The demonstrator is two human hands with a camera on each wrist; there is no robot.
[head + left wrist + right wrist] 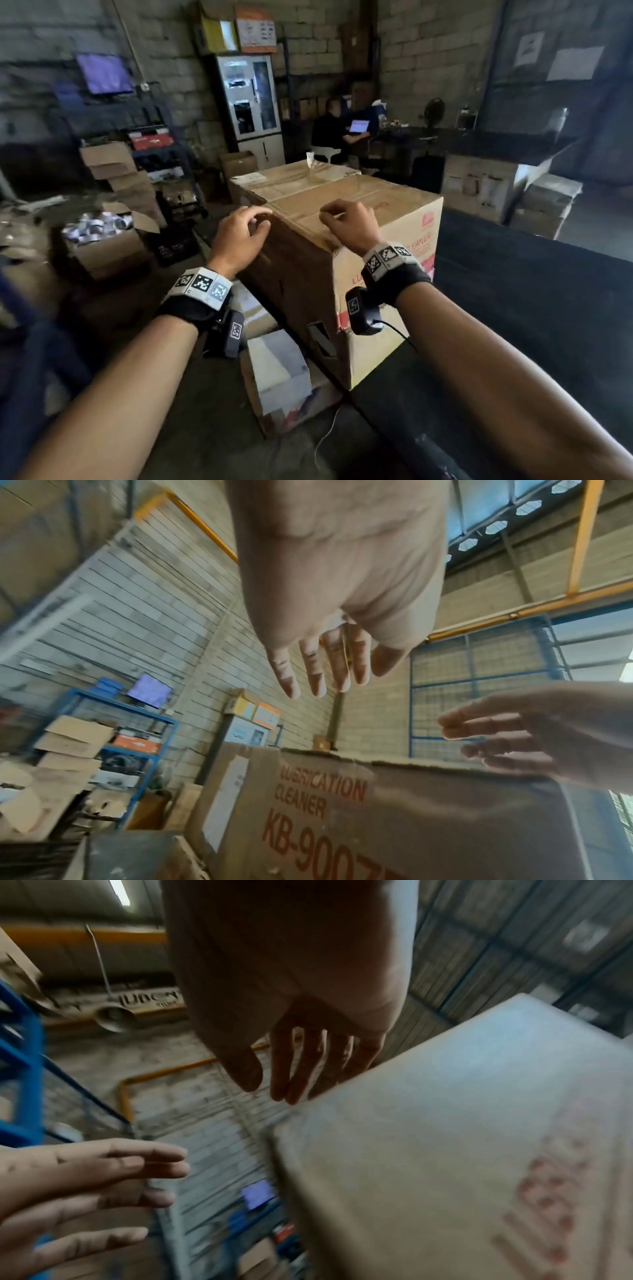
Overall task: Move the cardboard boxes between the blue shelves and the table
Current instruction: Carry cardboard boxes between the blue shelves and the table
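- My left hand (239, 236) is over the near-left top corner of the cardboard box (342, 219), fingers loosely bent and spread, gripping nothing. Left wrist view shows the fingers (310, 666) hanging straight-ish in the air above the box's top edge, not touching it.
- My right hand (349, 222) is over the near edge of the box top, by the tape seam. Fingers relaxed, slightly curled, holding nothing. Can't tell whether the fingertips touch the cardboard; right wrist view shows them (284, 1069) just beside the box's top edge.
- Box stands upright on the near-left corner of the dark table (513, 291), one vertical edge facing me. Side print in red reads "LUBRICATION CLEANER KB-900…" in the left wrist view, rest cut off.
- Second taped cardboard box (291, 178) sits right behind the first, touching or nearly so, with a white label on its top.
- Another carton (284, 377) is on the floor below the table corner, lower than the box I'm at.
- Blue shelves (143, 723) are off to the left against the block wall, with flattened cardboard stacked beside them and an orange box on a middle shelf.
- Open carton with small white-and-blue items (99, 226) on the floor left.
- Two people (342, 130) sit at a far desk with a laptop.
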